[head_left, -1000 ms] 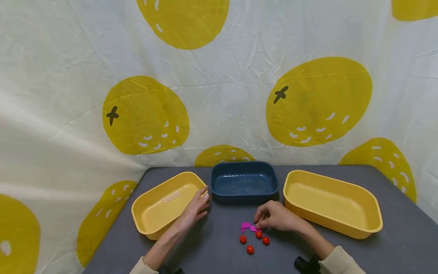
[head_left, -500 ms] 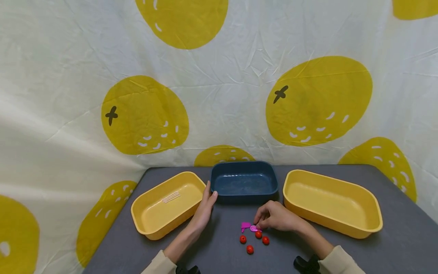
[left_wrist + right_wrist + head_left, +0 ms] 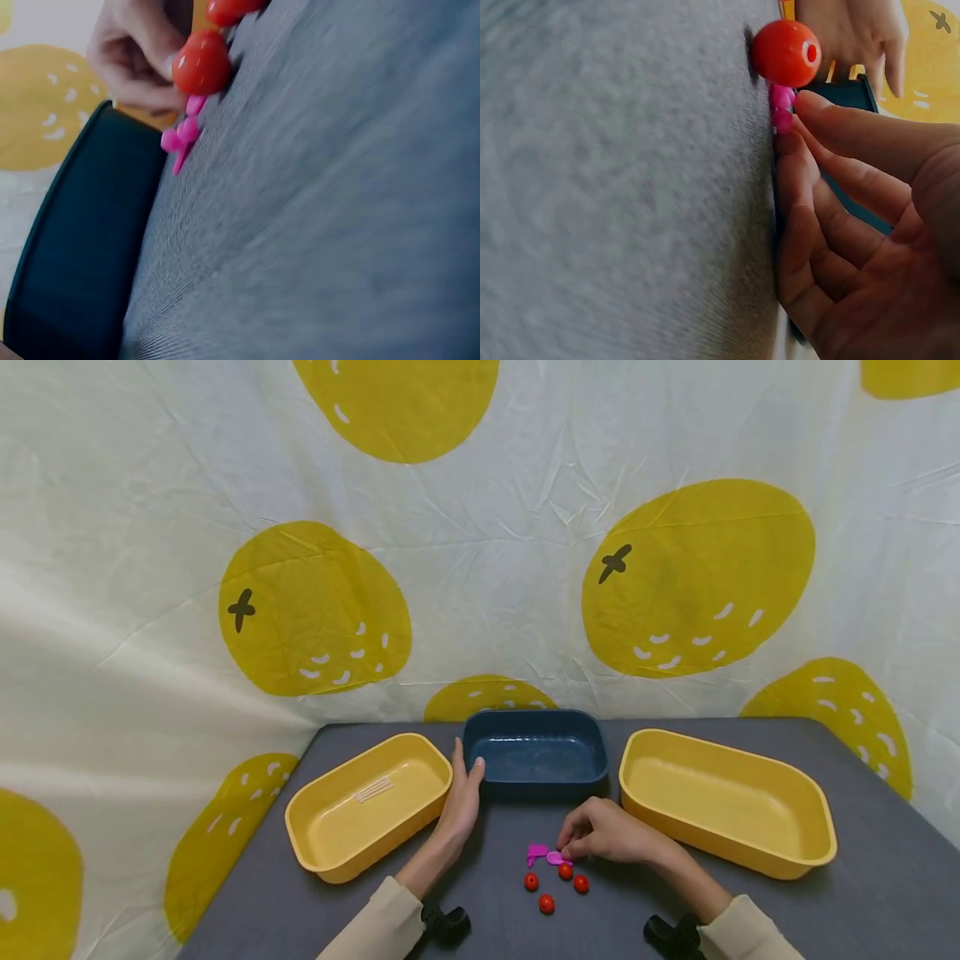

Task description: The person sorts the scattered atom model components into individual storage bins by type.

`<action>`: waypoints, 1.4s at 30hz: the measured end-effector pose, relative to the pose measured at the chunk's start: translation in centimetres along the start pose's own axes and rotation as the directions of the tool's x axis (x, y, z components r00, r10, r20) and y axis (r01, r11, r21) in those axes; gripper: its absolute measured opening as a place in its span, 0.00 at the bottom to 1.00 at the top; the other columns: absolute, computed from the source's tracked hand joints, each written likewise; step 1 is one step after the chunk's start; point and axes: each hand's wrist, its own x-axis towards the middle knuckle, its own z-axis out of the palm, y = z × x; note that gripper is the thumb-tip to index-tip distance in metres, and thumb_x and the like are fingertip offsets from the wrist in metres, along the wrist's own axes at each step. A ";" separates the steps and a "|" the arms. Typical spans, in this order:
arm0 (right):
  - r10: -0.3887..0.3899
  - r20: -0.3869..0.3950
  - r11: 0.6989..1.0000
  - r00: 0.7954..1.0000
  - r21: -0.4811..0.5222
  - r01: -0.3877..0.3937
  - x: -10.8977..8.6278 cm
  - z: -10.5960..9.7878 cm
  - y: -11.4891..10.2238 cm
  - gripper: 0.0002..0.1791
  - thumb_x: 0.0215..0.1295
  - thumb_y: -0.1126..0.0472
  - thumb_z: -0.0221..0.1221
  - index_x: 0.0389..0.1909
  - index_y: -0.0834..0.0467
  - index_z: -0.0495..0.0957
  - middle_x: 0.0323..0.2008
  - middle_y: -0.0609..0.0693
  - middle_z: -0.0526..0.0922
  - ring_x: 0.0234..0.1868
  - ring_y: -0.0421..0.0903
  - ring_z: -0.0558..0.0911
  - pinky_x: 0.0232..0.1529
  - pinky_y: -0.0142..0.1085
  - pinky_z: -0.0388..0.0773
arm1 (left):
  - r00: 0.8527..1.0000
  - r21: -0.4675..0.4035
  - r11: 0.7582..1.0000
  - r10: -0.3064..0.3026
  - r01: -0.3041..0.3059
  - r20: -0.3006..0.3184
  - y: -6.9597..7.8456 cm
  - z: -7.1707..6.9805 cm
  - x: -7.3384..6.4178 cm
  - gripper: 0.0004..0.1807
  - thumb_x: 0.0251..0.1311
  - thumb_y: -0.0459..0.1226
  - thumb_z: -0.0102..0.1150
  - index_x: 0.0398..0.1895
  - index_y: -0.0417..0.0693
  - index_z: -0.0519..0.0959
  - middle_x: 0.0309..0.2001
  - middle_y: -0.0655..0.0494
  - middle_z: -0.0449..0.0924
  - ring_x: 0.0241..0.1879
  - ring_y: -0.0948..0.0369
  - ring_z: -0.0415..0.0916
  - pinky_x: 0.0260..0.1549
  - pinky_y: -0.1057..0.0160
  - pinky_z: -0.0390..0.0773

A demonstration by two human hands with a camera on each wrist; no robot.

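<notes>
With straight fingers, my left hand [image 3: 463,797] stands at the left end of the dark blue bin [image 3: 542,791], in the gap beside the left yellow bin [image 3: 386,852]. My right hand [image 3: 607,833] rests low on the grey table, thumb and index finger pinching one end of a small pink plastic piece with an oval head [image 3: 555,858]. Left of it lies a second pink piece [image 3: 537,851], squarish with a short leg. Several red round beads lie just in front; one bead [image 3: 787,54] shows its hole in the right wrist view.
Thin pale sticks [image 3: 373,789] lie together inside the left yellow bin. Another yellow bin [image 3: 727,852] stands on the right, close to my right forearm. Behind the table hangs a white curtain [image 3: 495,610] with yellow fruit prints.
My left hand has moved right and forward from the left yellow bin's rim to the blue bin's left end, its fingers straightening. The right hand and the pink pieces have stayed in place.
</notes>
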 end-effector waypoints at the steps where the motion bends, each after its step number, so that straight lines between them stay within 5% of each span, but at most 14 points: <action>1: -0.003 0.007 1.000 1.000 -0.002 0.003 0.0 -0.1 0.0 0.04 0.63 0.62 0.69 0.35 0.58 0.89 0.29 0.45 0.88 0.26 0.33 0.77 0.28 0.27 0.74 | 1.000 -0.002 1.000 0.003 -0.003 -0.012 -0.1 0.1 0.3 0.42 0.78 0.62 0.38 0.86 0.63 0.37 0.86 0.52 0.35 0.85 0.47 0.36 0.80 0.36 0.38; 7: -0.025 0.042 1.000 0.999 0.008 0.025 -0.2 -0.3 0.1 0.04 0.63 0.63 0.69 0.36 0.59 0.89 0.30 0.47 0.88 0.27 0.33 0.79 0.29 0.27 0.77 | 0.999 -0.017 1.000 0.015 -0.016 -0.051 -0.5 0.5 1.3 0.36 0.81 0.55 0.37 0.85 0.66 0.41 0.86 0.57 0.38 0.84 0.50 0.39 0.80 0.37 0.40; 18: -0.010 0.056 1.000 0.998 0.017 0.009 -0.3 -0.3 0.1 0.03 0.61 0.66 0.69 0.35 0.59 0.89 0.29 0.47 0.89 0.27 0.34 0.81 0.30 0.28 0.80 | 0.998 -0.061 0.998 0.015 -0.018 -0.063 -0.7 0.8 1.1 0.34 0.79 0.39 0.37 0.85 0.62 0.47 0.85 0.56 0.43 0.84 0.49 0.42 0.80 0.38 0.41; 27: -0.023 0.042 1.000 0.999 -0.003 0.023 -0.3 -0.4 0.2 0.02 0.61 0.66 0.69 0.33 0.57 0.89 0.29 0.46 0.89 0.27 0.34 0.79 0.30 0.28 0.80 | 0.998 -0.011 1.000 0.020 -0.020 -0.052 -0.8 0.7 0.5 0.33 0.80 0.44 0.38 0.85 0.68 0.46 0.85 0.58 0.41 0.84 0.50 0.41 0.80 0.37 0.41; 42: -0.017 0.013 0.999 1.000 -0.049 0.018 -0.4 -0.2 0.5 0.04 0.62 0.68 0.66 0.31 0.56 0.87 0.28 0.42 0.85 0.26 0.33 0.78 0.29 0.29 0.79 | 0.998 -0.046 0.997 0.063 -0.065 -0.028 -1.6 0.5 0.7 0.34 0.80 0.46 0.41 0.85 0.66 0.47 0.86 0.55 0.38 0.84 0.50 0.39 0.80 0.37 0.41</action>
